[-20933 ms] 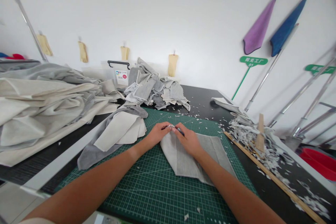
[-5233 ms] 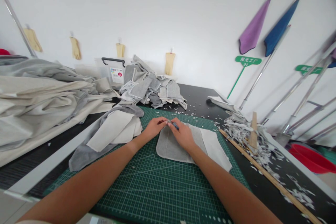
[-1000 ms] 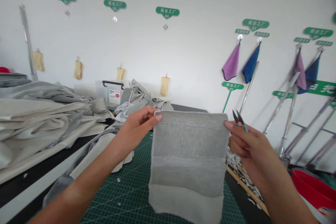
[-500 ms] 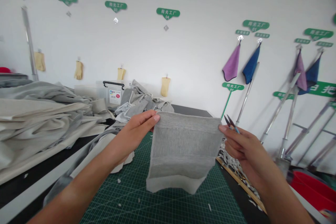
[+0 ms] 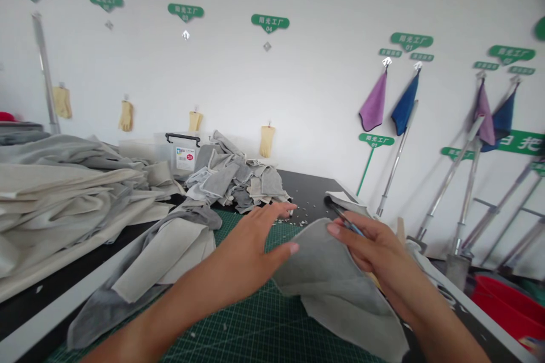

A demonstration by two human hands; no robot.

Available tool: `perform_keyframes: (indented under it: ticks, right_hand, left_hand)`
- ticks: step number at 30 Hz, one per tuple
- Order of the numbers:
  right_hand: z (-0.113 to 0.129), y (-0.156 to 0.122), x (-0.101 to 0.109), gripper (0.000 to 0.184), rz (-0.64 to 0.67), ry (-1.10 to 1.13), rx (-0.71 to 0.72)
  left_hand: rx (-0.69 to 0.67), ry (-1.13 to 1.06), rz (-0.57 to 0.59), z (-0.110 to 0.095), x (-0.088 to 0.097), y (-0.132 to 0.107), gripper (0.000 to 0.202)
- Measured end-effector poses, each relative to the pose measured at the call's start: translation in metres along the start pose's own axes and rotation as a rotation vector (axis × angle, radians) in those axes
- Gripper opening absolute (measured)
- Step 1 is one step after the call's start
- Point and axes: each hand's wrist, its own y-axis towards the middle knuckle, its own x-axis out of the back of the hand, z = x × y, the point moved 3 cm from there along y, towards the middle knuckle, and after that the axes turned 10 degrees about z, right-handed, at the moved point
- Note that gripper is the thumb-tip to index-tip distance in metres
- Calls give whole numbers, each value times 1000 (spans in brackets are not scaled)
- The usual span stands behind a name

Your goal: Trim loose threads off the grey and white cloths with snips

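A grey cloth (image 5: 323, 278) hangs by its upper corner from my right hand (image 5: 378, 255), pinched between thumb and fingers, its lower part drooping over the green cutting mat (image 5: 238, 323). Thread snips (image 5: 351, 227) with a blue handle are in the same hand, their dark blades pointing up and left. To the left of the cloth, my left hand (image 5: 251, 249) is open and holds nothing, with thumb and fingers spread apart. Grey and off-white cloth pieces (image 5: 159, 258) lie by my left forearm.
Small grey cloths (image 5: 234, 173) are heaped at the back, beside a clear bin (image 5: 184, 153) with a black handle. Large fabric sheets (image 5: 68, 187) pile up at left. White scraps (image 5: 304, 215) dot the black table (image 5: 304, 184). A red bucket (image 5: 506, 309) stands at right.
My left hand has let go of the cloth's corner and opened. The cloth, stretched between both hands before, now hangs from my right hand alone, swung down to the right.
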Motion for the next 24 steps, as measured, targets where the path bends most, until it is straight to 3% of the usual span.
perform_keyframes:
  ticks: [2, 4, 6, 9, 14, 19, 24]
  right_hand:
    - [1, -2, -6, 33, 57, -61, 23]
    - [2, -4, -11, 32, 94, -101, 57]
    - [4, -6, -14, 31, 136, -137, 88]
    - [3, -8, -16, 28, 165, -178, 95]
    - [-16, -6, -14, 30, 194, -168, 27]
    - [-41, 4, -9, 31, 201, -328, 70]
    - [-62, 12, -12, 27, 294, -296, 42]
  left_hand:
    - [-72, 71, 16, -9, -10, -2, 51]
    - [-108, 71, 81, -14, -19, -3, 37]
    - [-84, 14, 160, -14, -26, -2, 25]
    - [-29, -94, 174, -9, -29, 4, 29]
    - [31, -257, 70, -3, -19, 13, 35]
    - [74, -328, -100, 0, 3, 13, 39]
    - [65, -341, -267, 3, 23, 14, 37]
